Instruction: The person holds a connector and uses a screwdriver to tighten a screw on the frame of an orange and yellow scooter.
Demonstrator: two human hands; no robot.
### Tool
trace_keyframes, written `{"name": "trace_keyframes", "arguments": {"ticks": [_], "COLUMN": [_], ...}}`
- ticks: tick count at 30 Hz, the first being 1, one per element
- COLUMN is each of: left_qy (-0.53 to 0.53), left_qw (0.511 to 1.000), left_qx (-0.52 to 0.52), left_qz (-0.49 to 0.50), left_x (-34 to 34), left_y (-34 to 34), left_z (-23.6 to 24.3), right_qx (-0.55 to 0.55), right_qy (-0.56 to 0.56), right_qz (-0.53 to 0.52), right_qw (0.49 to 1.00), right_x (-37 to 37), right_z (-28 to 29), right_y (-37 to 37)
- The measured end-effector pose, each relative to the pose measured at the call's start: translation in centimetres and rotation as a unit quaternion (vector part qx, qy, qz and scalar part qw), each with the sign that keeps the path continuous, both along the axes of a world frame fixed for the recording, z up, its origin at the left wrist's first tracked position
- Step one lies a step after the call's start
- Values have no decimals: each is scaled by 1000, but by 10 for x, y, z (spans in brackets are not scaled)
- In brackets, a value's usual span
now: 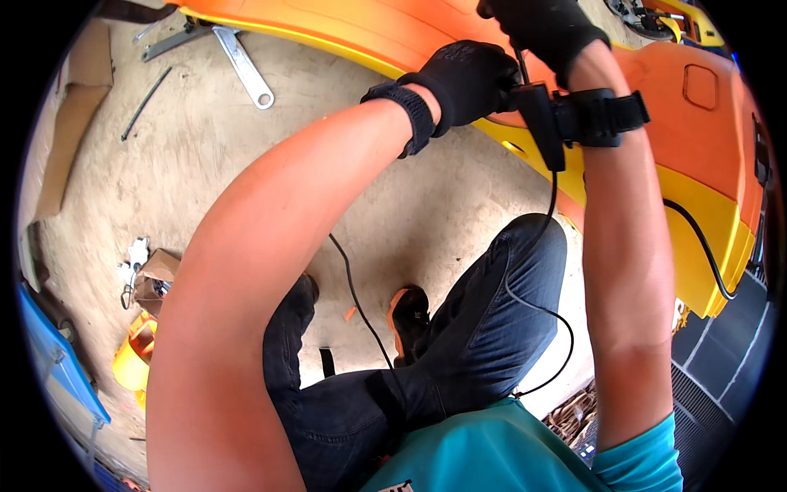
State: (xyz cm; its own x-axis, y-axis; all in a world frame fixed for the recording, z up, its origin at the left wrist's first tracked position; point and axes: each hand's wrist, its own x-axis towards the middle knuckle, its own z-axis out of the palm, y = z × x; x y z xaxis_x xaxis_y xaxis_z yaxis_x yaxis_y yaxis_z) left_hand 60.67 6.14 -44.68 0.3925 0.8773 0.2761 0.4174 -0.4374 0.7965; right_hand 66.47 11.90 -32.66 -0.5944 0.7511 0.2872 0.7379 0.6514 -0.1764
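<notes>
Both my hands wear black gloves and reach up to a large orange and yellow body panel (705, 164) at the top. My left hand (467, 78) is curled in a fist against the panel's yellow lower edge; what it grips is hidden. My right hand (545, 29) presses on the orange surface near the top rim, its fingers partly cut off by the frame edge. A black strap with a small black device (574, 119) wraps my right wrist, and a black cable (541, 271) hangs from it over my jeans-clad knee.
A long metal wrench (244, 67) lies on the concrete floor (205, 164) at upper left, beside a thin dark rod (146, 102). Cardboard pieces (70, 123) lie far left. A small box (154, 279) and a yellow object (135, 353) sit lower left. A blue edge (49, 361) borders the left.
</notes>
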Motion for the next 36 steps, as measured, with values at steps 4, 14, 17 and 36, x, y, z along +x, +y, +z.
{"name": "trace_keyframes", "arguments": {"ticks": [4,14,17,36], "left_qy": [-118,-144,-188,-67], "left_qw": [993,988,982,997], "left_qx": [18,49,-7,-25], "left_qz": [-15,21,-20,10], "left_x": [17,11,-6,6], "left_y": [9,5,2,3], "left_z": [-10,-28,-14,17], "right_qx": [-43,-46,-75,-203], "right_qy": [-47,27,67,28], "right_qz": [-130,-37,-54,46], "right_qw": [990,998,993,978], "right_x": [-3,-15,-25,91], "right_z": [7,-13,-5,-10], "right_y": [-6,-62,-88,-181]}}
